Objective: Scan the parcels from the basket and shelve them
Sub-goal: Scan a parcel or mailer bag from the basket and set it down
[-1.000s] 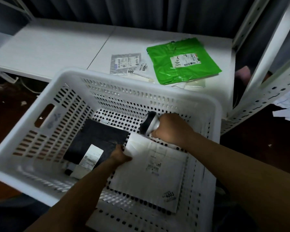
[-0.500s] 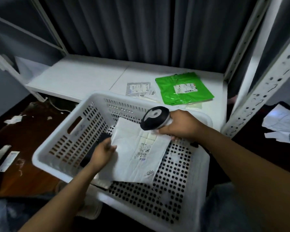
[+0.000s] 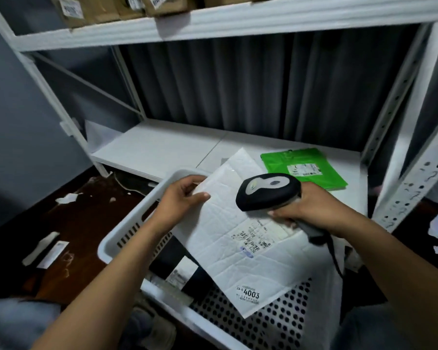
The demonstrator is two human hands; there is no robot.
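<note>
My left hand [image 3: 181,198] pinches the upper left edge of a white padded parcel [image 3: 228,238] and holds it lifted above the white perforated basket [image 3: 129,238]. The parcel's printed label faces up, with a "4003" sticker near its lower corner. My right hand [image 3: 311,210] grips a black and grey barcode scanner [image 3: 268,192], whose head hovers just over the parcel's label. A black parcel [image 3: 172,258] with a white label lies in the basket, partly hidden under the white one.
A green parcel [image 3: 304,169] lies on the low white shelf [image 3: 162,147] behind the basket. Cardboard boxes [image 3: 91,8] sit on the upper shelf. A perforated white upright [image 3: 412,183] stands at right. Paper scraps [image 3: 48,251] litter the dark floor at left.
The white parcel has been lifted out of the basket and raised towards me. The scanner came up with it and now sits over the label. The view has tilted up to the shelves.
</note>
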